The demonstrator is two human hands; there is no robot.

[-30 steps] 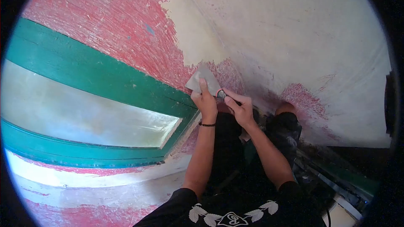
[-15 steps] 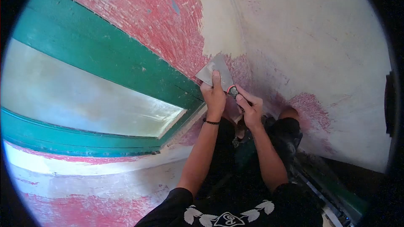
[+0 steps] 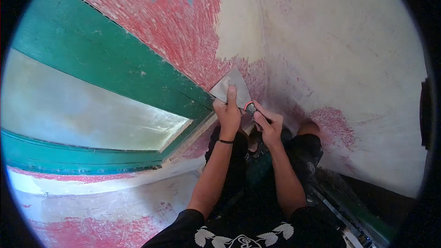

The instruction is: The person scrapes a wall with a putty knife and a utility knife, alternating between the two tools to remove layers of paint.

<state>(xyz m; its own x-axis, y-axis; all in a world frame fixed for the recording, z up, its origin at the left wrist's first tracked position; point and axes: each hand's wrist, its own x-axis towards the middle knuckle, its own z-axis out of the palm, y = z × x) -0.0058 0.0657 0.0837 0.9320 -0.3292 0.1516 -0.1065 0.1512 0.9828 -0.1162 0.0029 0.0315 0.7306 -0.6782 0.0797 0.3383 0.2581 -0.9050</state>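
Scraper (image 3: 229, 86): light, thin steel, probably stiff yet springy. Right hand (image 3: 268, 126) grip closed round handle (image 3: 250, 107); left hand (image 3: 228, 115) grip pins blade against wall (image 3: 183, 41).

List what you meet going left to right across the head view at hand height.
Pale grey panel → green painted wooden frame → left hand pressing the grey metal scraper → right hand gripping its handle → red paint patch → pale scraped wall.

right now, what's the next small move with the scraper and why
Probably push the scraper a short stroke up into the red paint just past its edge. The left hand presses it against the wall, the right hand grips the handle, and that paint lies between the green window frame and bare plaster.
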